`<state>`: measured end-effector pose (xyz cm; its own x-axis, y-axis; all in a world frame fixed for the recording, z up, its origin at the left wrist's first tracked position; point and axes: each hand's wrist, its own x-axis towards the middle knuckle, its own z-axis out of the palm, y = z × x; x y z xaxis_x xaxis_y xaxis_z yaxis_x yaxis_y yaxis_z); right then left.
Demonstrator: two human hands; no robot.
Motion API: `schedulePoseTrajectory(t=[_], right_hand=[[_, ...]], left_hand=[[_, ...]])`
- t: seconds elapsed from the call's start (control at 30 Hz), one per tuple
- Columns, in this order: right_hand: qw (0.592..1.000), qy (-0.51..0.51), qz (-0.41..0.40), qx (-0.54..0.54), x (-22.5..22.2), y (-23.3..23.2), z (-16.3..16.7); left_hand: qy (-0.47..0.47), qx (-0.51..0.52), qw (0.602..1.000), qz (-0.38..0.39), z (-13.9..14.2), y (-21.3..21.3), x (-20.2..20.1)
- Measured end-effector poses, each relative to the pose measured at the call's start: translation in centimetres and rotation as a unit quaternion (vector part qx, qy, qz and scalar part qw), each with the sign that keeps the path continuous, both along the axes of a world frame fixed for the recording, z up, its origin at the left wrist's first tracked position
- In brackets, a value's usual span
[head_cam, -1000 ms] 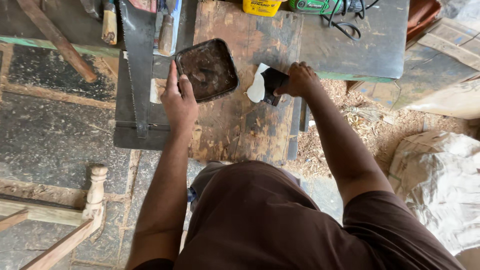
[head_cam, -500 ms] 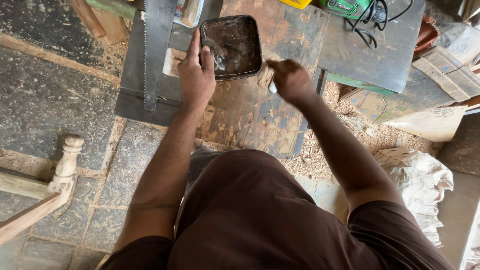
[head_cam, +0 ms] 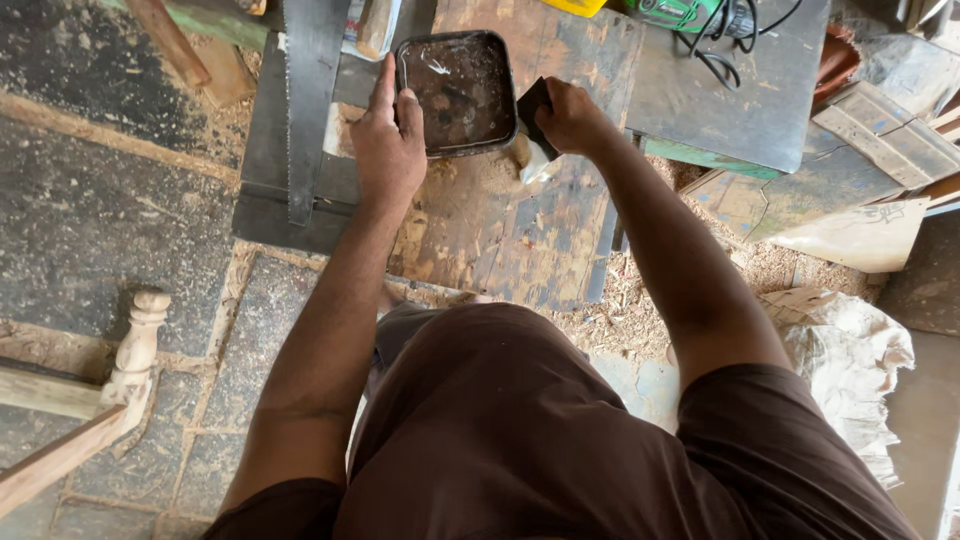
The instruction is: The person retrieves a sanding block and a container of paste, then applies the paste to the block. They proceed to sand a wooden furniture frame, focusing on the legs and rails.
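A dark square tray [head_cam: 455,92] of brown paste sits on the worn wooden table [head_cam: 520,230]. The left hand [head_cam: 388,150] grips its left rim, thumb hooked over the edge. The right hand [head_cam: 568,118] pinches a dark scraper [head_cam: 531,108] at the tray's right edge. A handsaw [head_cam: 305,100] lies just left.

One camera only — it sits on my head and faces steeply down past my chest and lap. My forearms run up from the lower edge to my left hand [head_cam: 385,150] and right hand [head_cam: 565,115] near the top. The view is near enough for the workboard [head_cam: 480,230] grain to show. The stone floor [head_cam: 100,220] fills the left side — no second view overlaps.
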<state>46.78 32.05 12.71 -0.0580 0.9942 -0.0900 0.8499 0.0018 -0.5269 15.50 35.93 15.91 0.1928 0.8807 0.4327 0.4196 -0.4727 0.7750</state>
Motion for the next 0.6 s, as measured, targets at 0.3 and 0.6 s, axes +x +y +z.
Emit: schedulePoseTrajectory(t=[0.3,0.6], right_hand=[[0.926,-0.336,0.018,-0.173,-0.9,-1.3,1.3],[0.981,-0.159,0.02,-0.107,-4.9,-5.0,1.8]], left_hand=[[0.001,-0.086,0.996,0.008,-0.1,0.0,1.1],[0.018,-0.031,0.999,0.004,0.6,1.1,1.1]])
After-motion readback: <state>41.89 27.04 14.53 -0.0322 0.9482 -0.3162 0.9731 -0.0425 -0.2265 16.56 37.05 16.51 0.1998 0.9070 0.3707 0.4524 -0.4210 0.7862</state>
